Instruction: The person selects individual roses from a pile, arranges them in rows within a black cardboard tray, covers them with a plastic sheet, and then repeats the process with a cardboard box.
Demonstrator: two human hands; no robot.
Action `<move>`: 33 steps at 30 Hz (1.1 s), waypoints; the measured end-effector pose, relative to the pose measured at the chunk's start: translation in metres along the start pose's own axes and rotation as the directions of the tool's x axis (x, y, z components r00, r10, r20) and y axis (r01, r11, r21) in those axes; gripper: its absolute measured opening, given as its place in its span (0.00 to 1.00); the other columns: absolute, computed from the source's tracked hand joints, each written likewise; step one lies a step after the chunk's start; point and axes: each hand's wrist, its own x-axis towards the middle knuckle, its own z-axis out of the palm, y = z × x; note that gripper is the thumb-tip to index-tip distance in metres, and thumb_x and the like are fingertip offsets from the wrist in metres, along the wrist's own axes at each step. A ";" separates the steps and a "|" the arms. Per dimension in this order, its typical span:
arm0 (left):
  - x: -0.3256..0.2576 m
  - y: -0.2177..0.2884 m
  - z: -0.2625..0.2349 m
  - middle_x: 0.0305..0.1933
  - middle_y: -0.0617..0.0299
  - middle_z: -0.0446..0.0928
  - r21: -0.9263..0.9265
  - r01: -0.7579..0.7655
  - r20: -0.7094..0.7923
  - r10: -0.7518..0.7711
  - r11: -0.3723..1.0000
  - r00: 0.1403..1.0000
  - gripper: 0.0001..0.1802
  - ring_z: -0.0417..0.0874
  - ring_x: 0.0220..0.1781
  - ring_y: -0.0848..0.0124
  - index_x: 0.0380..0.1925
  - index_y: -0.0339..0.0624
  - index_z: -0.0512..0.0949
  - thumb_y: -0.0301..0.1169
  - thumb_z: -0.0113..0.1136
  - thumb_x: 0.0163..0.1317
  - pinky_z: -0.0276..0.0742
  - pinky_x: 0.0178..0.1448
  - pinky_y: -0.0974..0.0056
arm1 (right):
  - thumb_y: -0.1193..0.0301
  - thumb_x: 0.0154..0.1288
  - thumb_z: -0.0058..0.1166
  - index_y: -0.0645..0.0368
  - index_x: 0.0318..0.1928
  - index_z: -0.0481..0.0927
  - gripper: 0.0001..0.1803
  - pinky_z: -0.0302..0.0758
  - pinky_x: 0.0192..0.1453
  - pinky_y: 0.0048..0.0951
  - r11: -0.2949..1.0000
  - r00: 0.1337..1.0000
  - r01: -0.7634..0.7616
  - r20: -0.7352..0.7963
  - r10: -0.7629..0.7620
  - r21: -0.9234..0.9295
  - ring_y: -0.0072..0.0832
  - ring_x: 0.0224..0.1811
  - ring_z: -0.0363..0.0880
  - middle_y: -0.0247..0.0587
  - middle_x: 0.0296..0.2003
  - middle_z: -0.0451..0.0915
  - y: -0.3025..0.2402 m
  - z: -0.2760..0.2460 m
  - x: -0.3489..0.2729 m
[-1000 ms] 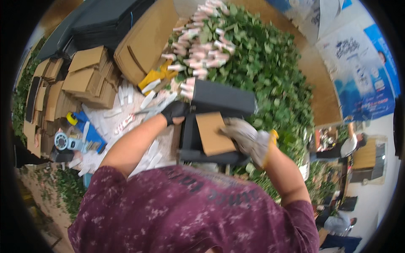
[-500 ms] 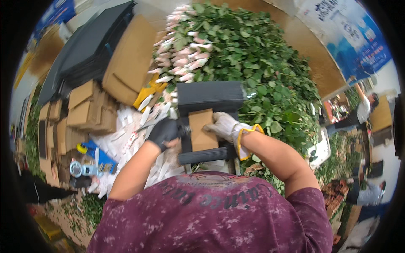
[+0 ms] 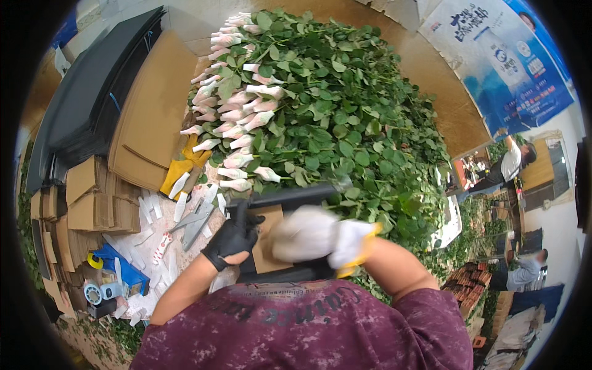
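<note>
In front of me lies a black corrugated sheet (image 3: 293, 196), its far and near edges folded up. A brown cardboard piece (image 3: 266, 251) lies inside it, partly hidden by my right hand. My left hand (image 3: 233, 237), in a black glove, is at the left edge of the sheet and cardboard, its fingers apart. Over the cardboard is my right hand (image 3: 311, 237), in a white glove with a yellow cuff. Motion blurs its fingers. Just beyond the sheet is a big pile of leafy green stems (image 3: 345, 117), with white-pink sleeved heads (image 3: 237, 126) toward the left.
Scissors (image 3: 194, 223) and white sleeves (image 3: 151, 206) lie on the left, near a yellow glove (image 3: 183, 166). Farther left are folded cardboard pieces (image 3: 98, 197), black sheets (image 3: 98, 92), a blue holder (image 3: 126, 268) and a tape roll (image 3: 92, 293). Other people (image 3: 515, 160) are at right.
My view has shifted, so the pile sits more to the left. My left hand's fingers have spread at the sheet's edge. My right hand has moved across the cardboard and is blurred. The far flap looks lower.
</note>
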 end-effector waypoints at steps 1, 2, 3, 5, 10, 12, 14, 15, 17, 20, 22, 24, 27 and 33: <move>-0.004 0.002 -0.002 0.46 0.40 0.82 -0.019 -0.004 -0.031 0.003 1.000 1.000 0.42 0.85 0.47 0.48 0.73 0.41 0.43 0.24 0.53 0.63 0.80 0.50 0.53 | 0.68 0.64 0.50 0.58 0.42 0.82 0.12 0.82 0.43 0.41 0.996 0.927 -0.090 -0.366 0.085 0.003 0.46 0.36 0.85 0.49 0.36 0.85 0.013 -0.027 0.000; -0.005 0.008 -0.004 0.47 0.40 0.82 -0.013 0.056 -0.005 -0.056 0.998 0.998 0.42 0.85 0.47 0.48 0.73 0.41 0.43 0.25 0.53 0.64 0.80 0.50 0.53 | 0.76 0.65 0.47 0.61 0.41 0.82 0.10 0.83 0.44 0.39 0.981 0.718 -0.187 -0.675 0.169 0.046 0.47 0.35 0.85 0.48 0.38 0.85 0.026 -0.058 0.002; -0.002 0.010 0.000 0.49 0.42 0.82 -0.038 0.054 -0.005 -0.054 0.998 0.999 0.42 0.86 0.49 0.52 0.74 0.43 0.44 0.24 0.54 0.63 0.80 0.52 0.56 | 0.75 0.64 0.50 0.61 0.41 0.81 0.08 0.83 0.44 0.40 0.933 0.702 -0.359 -0.653 0.285 0.021 0.49 0.37 0.85 0.48 0.38 0.85 0.060 -0.071 0.008; 0.004 0.015 0.002 0.51 0.45 0.82 -0.070 0.056 0.035 -0.053 0.996 0.998 0.42 0.86 0.50 0.58 0.74 0.45 0.45 0.23 0.54 0.63 0.80 0.54 0.59 | 0.71 0.61 0.55 0.59 0.41 0.80 0.09 0.81 0.47 0.43 0.849 0.726 -0.517 -0.580 0.371 -0.105 0.48 0.42 0.84 0.50 0.39 0.84 0.143 -0.052 0.029; -0.008 0.013 0.000 0.53 0.44 0.81 -0.074 0.000 0.005 0.000 0.997 1.000 0.46 0.84 0.55 0.53 0.75 0.43 0.43 0.27 0.60 0.62 0.81 0.55 0.56 | 0.69 0.61 0.56 0.55 0.45 0.81 0.12 0.82 0.43 0.42 0.839 0.831 -0.484 -0.431 0.352 -0.249 0.44 0.42 0.84 0.51 0.41 0.84 0.134 -0.100 0.031; -0.011 0.012 0.002 0.58 0.46 0.78 0.059 -0.134 0.029 0.132 0.989 0.991 0.43 0.83 0.55 0.54 0.74 0.50 0.55 0.28 0.65 0.60 0.82 0.53 0.58 | 0.67 0.59 0.59 0.54 0.41 0.82 0.10 0.80 0.38 0.43 0.753 0.720 -0.559 -0.654 0.233 -0.348 0.41 0.35 0.84 0.48 0.34 0.83 0.098 -0.130 -0.025; -0.012 0.008 0.000 0.59 0.48 0.77 0.301 -0.313 0.194 0.264 0.901 0.945 0.35 0.84 0.54 0.55 0.69 0.55 0.67 0.29 0.64 0.61 0.82 0.50 0.58 | 0.66 0.61 0.60 0.53 0.39 0.83 0.08 0.78 0.31 0.42 0.689 0.629 -0.685 -0.669 0.396 -0.236 0.38 0.29 0.83 0.45 0.31 0.83 0.048 -0.158 -0.079; -0.017 0.004 0.001 0.59 0.50 0.77 0.260 -0.283 0.226 0.227 0.923 0.947 0.30 0.84 0.51 0.54 0.66 0.59 0.72 0.32 0.62 0.62 0.82 0.50 0.59 | 0.65 0.61 0.60 0.52 0.38 0.84 0.07 0.77 0.30 0.41 0.689 0.648 -0.659 -0.694 0.314 -0.303 0.37 0.27 0.82 0.43 0.30 0.82 0.036 -0.157 -0.111; -0.021 -0.030 0.004 0.61 0.51 0.75 0.169 -0.291 0.299 0.232 0.942 0.926 0.27 0.83 0.52 0.55 0.64 0.53 0.74 0.33 0.60 0.64 0.81 0.52 0.60 | 0.64 0.61 0.61 0.51 0.37 0.84 0.07 0.77 0.29 0.40 0.741 0.689 -0.573 -0.696 0.203 -0.351 0.36 0.26 0.81 0.42 0.29 0.81 0.024 -0.129 -0.153; -0.016 -0.039 0.006 0.63 0.52 0.75 -0.519 0.000 0.237 0.144 0.855 0.961 0.20 0.77 0.62 0.61 0.58 0.38 0.76 0.31 0.57 0.66 0.74 0.63 0.61 | 0.65 0.58 0.57 0.51 0.38 0.85 0.09 0.80 0.30 0.42 0.846 0.861 -0.408 -0.452 0.233 -0.342 0.42 0.27 0.82 0.43 0.26 0.82 0.038 -0.044 -0.173; -0.010 -0.044 -0.001 0.65 0.53 0.74 -0.590 0.037 0.298 0.175 0.806 0.938 0.20 0.71 0.69 0.61 0.55 0.35 0.77 0.32 0.60 0.65 0.68 0.70 0.58 | 0.60 0.59 0.60 0.50 0.37 0.85 0.10 0.80 0.35 0.39 0.737 0.816 -0.578 -0.223 0.533 -0.350 0.38 0.35 0.83 0.41 0.30 0.82 0.060 0.035 -0.141; -0.010 -0.014 -0.010 0.59 0.58 0.78 -0.077 -0.440 0.366 0.436 0.895 0.822 0.21 0.70 0.70 0.56 0.52 0.43 0.80 0.35 0.68 0.59 0.63 0.71 0.53 | 0.58 0.58 0.60 0.50 0.38 0.85 0.13 0.81 0.37 0.41 0.712 0.742 -0.668 -0.266 0.615 -0.217 0.39 0.35 0.84 0.41 0.31 0.84 0.068 0.081 -0.133; -0.024 -0.030 0.004 0.52 0.58 0.80 0.043 -0.498 0.356 0.453 0.866 0.818 0.24 0.74 0.62 0.52 0.53 0.48 0.81 0.35 0.71 0.55 0.66 0.65 0.51 | 0.60 0.57 0.59 0.52 0.39 0.85 0.13 0.83 0.41 0.40 0.716 0.730 -0.642 0.067 0.680 -0.276 0.39 0.37 0.87 0.43 0.31 0.85 0.034 -0.036 -0.133; -0.028 -0.038 0.014 0.56 0.56 0.79 -0.170 -0.096 0.271 0.141 0.981 0.952 0.24 0.78 0.58 0.56 0.56 0.45 0.78 0.37 0.68 0.60 0.70 0.63 0.55 | 0.71 0.62 0.51 0.53 0.40 0.81 0.07 0.83 0.36 0.38 0.788 0.715 -0.443 -0.698 0.023 -0.428 0.40 0.34 0.84 0.42 0.31 0.80 0.115 -0.146 -0.038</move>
